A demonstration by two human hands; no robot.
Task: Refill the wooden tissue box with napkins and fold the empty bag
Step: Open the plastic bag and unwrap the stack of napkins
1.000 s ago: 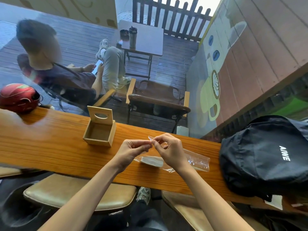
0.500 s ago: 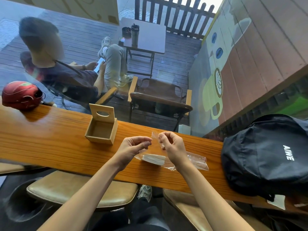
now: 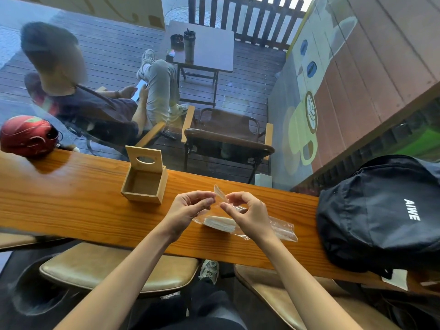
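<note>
Along the long orange wooden counter by the window, just right of the lidded, open, empty wooden tissue box, left hand and right hand seemingly pinch the mouth of the clear plastic bag of white napkins, opening it; next, pulling the stack out.

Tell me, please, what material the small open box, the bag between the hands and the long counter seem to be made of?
Box: pale, unvarnished-looking wood, with matt faces and visible board edges.
Bag: thin clear plastic film, probably; it is see-through, crinkled and glinting, with white napkins showing inside.
Counter: orange-brown wood with clear grain lines and a glossy, likely lacquered, finish that reflects light.
</note>
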